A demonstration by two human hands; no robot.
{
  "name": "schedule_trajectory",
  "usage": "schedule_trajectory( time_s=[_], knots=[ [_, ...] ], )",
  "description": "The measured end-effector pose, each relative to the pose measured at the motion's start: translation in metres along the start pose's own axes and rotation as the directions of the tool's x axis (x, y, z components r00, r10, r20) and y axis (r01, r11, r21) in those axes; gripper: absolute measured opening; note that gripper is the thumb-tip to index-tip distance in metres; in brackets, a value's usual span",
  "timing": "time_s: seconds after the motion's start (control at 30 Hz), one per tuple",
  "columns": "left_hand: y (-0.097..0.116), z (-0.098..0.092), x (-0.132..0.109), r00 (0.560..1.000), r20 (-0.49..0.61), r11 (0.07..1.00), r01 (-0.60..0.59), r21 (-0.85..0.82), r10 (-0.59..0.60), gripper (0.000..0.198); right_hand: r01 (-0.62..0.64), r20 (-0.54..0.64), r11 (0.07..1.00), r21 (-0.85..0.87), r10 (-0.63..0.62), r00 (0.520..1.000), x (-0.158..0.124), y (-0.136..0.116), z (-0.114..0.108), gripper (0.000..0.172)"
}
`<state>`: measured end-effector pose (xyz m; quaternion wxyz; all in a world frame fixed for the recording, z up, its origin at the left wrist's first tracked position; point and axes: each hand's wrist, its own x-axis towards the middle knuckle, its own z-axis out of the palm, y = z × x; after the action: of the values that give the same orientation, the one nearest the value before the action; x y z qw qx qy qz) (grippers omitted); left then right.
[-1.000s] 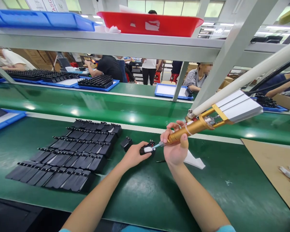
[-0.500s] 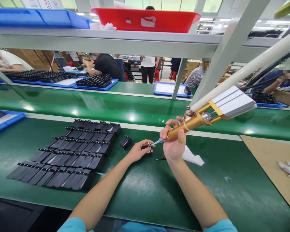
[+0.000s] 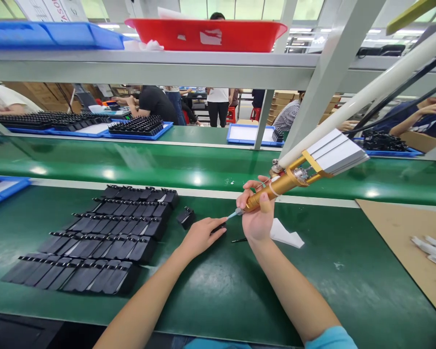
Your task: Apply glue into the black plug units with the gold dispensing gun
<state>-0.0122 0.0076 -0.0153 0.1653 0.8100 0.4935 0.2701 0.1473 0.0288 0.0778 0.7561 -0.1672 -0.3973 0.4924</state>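
My right hand [image 3: 257, 218] is closed around a gold dispensing gun [image 3: 276, 186] with a white tube and a grey block at its rear; its thin blue tip points down-left. My left hand [image 3: 200, 236] lies over a small black part [image 3: 218, 228] on the green mat, fingers curled on it, just below the tip. A lone black part [image 3: 186, 217] stands to the left of that hand. Several rows of black parts [image 3: 105, 237] lie further left.
A white paper scrap [image 3: 285, 236] lies right of my right hand. A brown board [image 3: 403, 242] with white pieces [image 3: 430, 248] sits at right. Behind runs a green conveyor [image 3: 167, 157], blue trays [image 3: 252, 134], a shelf with a red bin [image 3: 207, 35], and other people working.
My left hand lowered the small black part onto the mat and flattened over it. The gun tip lifted off the part and sits slightly above it.
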Motion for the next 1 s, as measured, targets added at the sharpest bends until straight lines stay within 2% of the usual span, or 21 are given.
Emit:
schedule_trajectory(
  time_s=[0.17, 0.3, 0.43, 0.53, 0.67, 0.77, 0.83, 0.93, 1.0],
  knots=[
    [0.000, 0.007, 0.000, 0.995, -0.041, 0.994, 0.082, -0.076, -0.086, 0.026, 0.000, -0.004, 1.000, -0.010, -0.001, 1.000, 0.000, 0.001, -0.001, 0.027],
    [0.007, 0.011, 0.000, 0.986, -0.043, 0.987, 0.161, 0.000, -0.160, 0.022, 0.007, -0.004, 1.000, -0.005, -0.007, 1.000, 0.001, 0.001, -0.002, 0.027],
    [0.020, 0.021, -0.002, 0.991, -0.022, 0.970, 0.131, 0.206, -0.129, 0.027, 0.013, -0.010, 1.000, 0.010, -0.013, 1.000, 0.002, 0.001, -0.003, 0.026],
    [0.027, 0.025, -0.002, 0.993, 0.037, 0.909, 0.091, 0.406, -0.116, 0.036, 0.013, -0.019, 1.000, 0.004, -0.013, 1.000, 0.002, 0.001, -0.003, 0.026],
    [0.025, 0.025, -0.001, 0.993, 0.063, 0.874, 0.056, 0.482, -0.099, 0.032, 0.014, -0.021, 1.000, -0.014, -0.014, 1.000, 0.004, 0.002, -0.005, 0.025],
    [0.017, 0.023, -0.001, 0.998, -0.023, 0.843, 0.057, 0.535, -0.052, 0.031, 0.026, -0.025, 0.999, -0.019, -0.027, 0.999, 0.007, 0.002, -0.008, 0.026],
    [0.011, 0.018, -0.001, 0.990, -0.122, 0.797, 0.124, 0.591, -0.063, 0.029, 0.040, -0.047, 0.999, -0.027, -0.041, 0.998, 0.010, 0.003, -0.011, 0.026],
    [0.000, 0.009, 0.001, 0.953, -0.285, 0.726, 0.266, 0.635, -0.100, 0.027, 0.051, -0.092, 0.998, -0.034, -0.054, 0.994, 0.018, 0.005, -0.018, 0.024],
    [-0.006, 0.002, 0.002, 0.923, -0.366, 0.704, 0.338, 0.625, -0.119, 0.036, 0.063, -0.126, 0.997, -0.034, -0.067, 0.990, 0.023, 0.005, -0.023, 0.023]
  ],
)
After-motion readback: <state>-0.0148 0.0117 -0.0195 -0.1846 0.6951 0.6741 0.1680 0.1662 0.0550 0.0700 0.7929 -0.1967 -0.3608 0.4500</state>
